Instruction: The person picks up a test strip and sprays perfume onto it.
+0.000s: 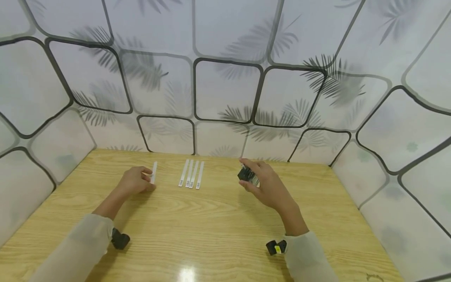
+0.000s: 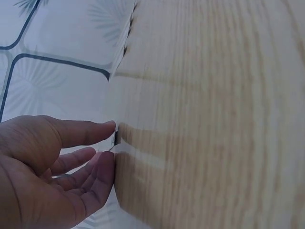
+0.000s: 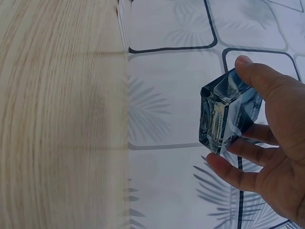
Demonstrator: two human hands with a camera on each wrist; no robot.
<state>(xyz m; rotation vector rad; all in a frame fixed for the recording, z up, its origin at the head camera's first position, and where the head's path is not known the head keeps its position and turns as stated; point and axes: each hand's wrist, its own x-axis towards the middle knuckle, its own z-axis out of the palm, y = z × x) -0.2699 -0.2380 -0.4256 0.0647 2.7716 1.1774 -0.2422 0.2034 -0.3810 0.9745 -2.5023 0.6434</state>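
In the head view my left hand (image 1: 135, 181) is at the table's left side, thumb and fingers at the edges of a narrow white paper strip (image 1: 154, 171). The left wrist view has the left hand (image 2: 62, 162) low against the tabletop, with only a sliver of the strip (image 2: 114, 138) showing between thumb and finger. My right hand (image 1: 266, 184) holds a dark, faceted glass perfume bottle (image 1: 245, 174) above the table. Seen from the right wrist, the bottle (image 3: 224, 112) is bluish, see-through and tilted, gripped between the thumb and fingers of the right hand (image 3: 281, 162).
Several white strips (image 1: 190, 174) lie side by side near the back middle of the wooden table (image 1: 211, 227), each with small dark print at its near end. Patterned white curtains (image 1: 225, 90) stand behind the table and along both sides.
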